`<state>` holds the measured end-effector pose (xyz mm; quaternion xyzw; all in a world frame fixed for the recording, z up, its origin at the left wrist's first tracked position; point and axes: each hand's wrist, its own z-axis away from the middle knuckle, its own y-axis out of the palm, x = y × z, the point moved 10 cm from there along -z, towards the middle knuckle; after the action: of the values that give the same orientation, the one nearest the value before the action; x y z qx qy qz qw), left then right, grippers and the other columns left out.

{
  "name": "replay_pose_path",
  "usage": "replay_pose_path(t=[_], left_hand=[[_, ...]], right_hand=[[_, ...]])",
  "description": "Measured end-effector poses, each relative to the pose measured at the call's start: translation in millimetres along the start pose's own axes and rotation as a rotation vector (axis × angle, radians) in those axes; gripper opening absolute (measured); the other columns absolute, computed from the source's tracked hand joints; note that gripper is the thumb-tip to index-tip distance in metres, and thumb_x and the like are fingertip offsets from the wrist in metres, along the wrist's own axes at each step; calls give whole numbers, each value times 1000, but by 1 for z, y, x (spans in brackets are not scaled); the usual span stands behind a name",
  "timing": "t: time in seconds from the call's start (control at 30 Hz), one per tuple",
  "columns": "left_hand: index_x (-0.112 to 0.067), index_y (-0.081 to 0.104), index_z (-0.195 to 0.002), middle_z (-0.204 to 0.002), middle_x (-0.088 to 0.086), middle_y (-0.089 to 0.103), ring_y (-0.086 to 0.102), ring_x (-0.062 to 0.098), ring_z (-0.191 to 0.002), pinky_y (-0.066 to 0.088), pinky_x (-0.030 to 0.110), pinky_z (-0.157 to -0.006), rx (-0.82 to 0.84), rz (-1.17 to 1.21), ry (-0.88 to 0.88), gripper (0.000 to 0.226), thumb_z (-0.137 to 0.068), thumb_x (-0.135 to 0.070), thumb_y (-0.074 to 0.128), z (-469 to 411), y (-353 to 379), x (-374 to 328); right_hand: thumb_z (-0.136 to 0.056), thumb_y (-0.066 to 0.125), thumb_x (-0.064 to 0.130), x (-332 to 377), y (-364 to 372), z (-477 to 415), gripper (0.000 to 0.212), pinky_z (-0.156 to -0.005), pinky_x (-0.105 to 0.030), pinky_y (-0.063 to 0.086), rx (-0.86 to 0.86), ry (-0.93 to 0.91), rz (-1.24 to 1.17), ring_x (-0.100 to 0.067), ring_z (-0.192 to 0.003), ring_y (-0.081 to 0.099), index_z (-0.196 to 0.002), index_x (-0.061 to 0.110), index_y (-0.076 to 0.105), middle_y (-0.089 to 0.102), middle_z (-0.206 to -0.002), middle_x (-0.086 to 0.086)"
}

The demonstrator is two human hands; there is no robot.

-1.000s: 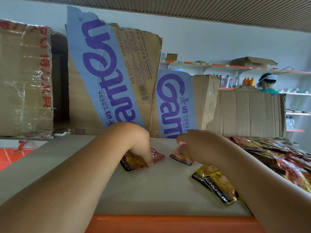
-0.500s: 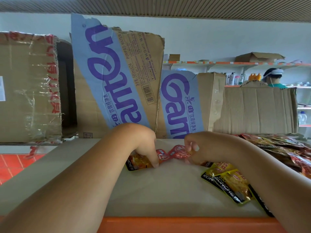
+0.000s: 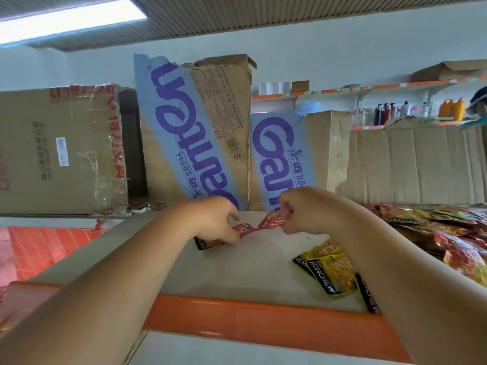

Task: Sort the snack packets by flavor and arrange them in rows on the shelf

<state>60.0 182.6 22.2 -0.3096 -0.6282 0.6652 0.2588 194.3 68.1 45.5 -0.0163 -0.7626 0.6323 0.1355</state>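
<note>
My left hand [image 3: 216, 219] rests fingers-down on a red snack packet [image 3: 210, 242] lying on the beige shelf [image 3: 237, 270], fingers curled onto it. A second red packet [image 3: 272, 222] is lifted off the shelf at one end, pinched by my right hand [image 3: 303, 210]. Its lower corner touches the first packet. Yellow packets [image 3: 329, 270] lie overlapped near the shelf's front right, beside my right forearm. A loose heap of mixed red and yellow packets [image 3: 453, 233] covers the shelf's right end.
Cardboard boxes stand along the shelf's back: a taped one [image 3: 60, 151] at left, two blue-printed water cartons [image 3: 200, 133] in the middle, a plain one [image 3: 416, 164] at right. The shelf has an orange front lip [image 3: 263, 320]. Another person's head shows at far right.
The camera tilted up and the view shifted. My right hand raised its red packet from the shelf surface and brought it next to the one under my left hand.
</note>
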Motion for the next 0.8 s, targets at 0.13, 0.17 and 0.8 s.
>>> replay_pose_path(t=[0.13,0.17,0.8], left_hand=[[-47,68,-108,-101,-23,68,64,0,-91,55,30,-80,-242,210,-60,45,-64,-58,73,41,-25,18],[-48,68,-107,-98,-25,68,65,-2,-90,55,29,-79,-308,226,-74,48,-61,-62,71,55,-34,23],[-42,61,-117,-108,-21,62,61,3,-92,41,14,-65,-907,58,-295,44,-78,-55,77,285,-108,141]], right_hand=[[-77,74,38,4,-21,4,23,-70,-32,51,-125,-41,-73,-16,-82,56,-88,30,56,59,-92,7],[-75,74,40,8,-27,6,25,-74,-34,53,-164,-63,-85,-15,-82,56,-88,30,56,59,-91,9],[-73,83,28,236,-44,44,29,-71,-34,47,-530,-516,-509,-18,-81,56,-86,21,58,57,-86,6]])
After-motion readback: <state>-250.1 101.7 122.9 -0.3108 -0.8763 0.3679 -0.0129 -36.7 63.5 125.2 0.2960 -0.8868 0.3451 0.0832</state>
